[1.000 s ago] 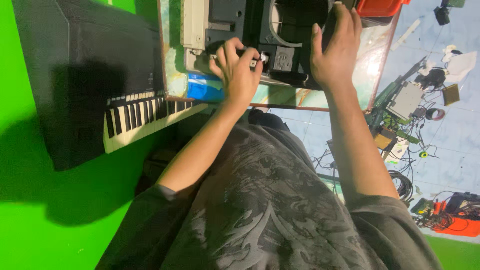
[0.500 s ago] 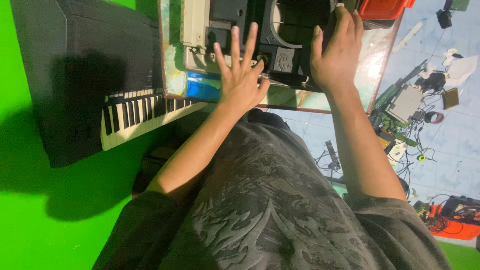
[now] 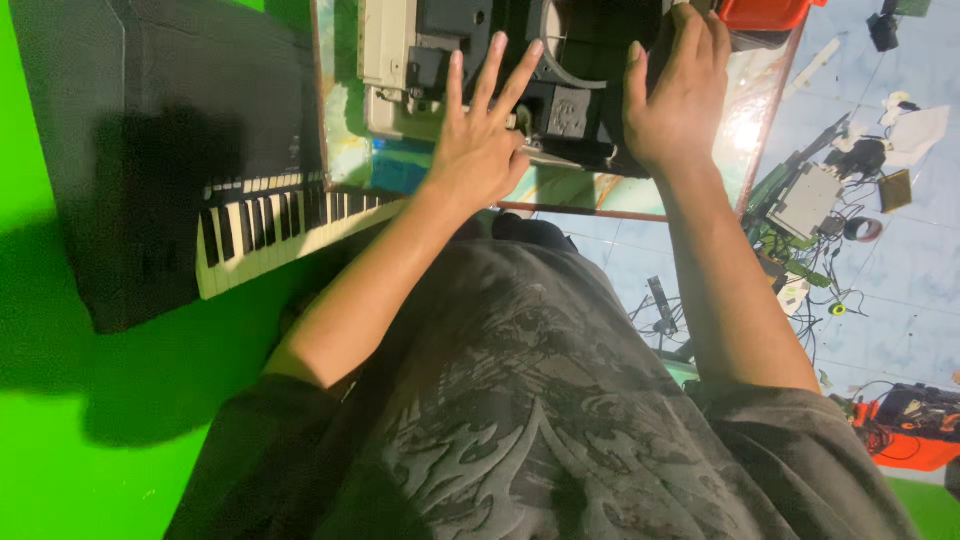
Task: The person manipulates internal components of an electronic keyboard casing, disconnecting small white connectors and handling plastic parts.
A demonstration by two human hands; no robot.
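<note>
Head view | left hand [image 3: 478, 160] is hovering, fingers spread, over the opened grey-and-black machine [image 3: 500, 75] at top centre | right hand [image 3: 680, 100] is resting flat on its right part, fingers together | machine lying directly beneath both, long axis left-right.

Keyboard [image 3: 280, 225] — red box [image 3: 765, 12], floor clutter [image 3: 815, 205]

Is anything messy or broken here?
Yes. The grey and black machine under the left hand and right hand looks opened up, its inner parts showing. On the tiled floor to the right, loose wires and circuit boards lie scattered.
</note>
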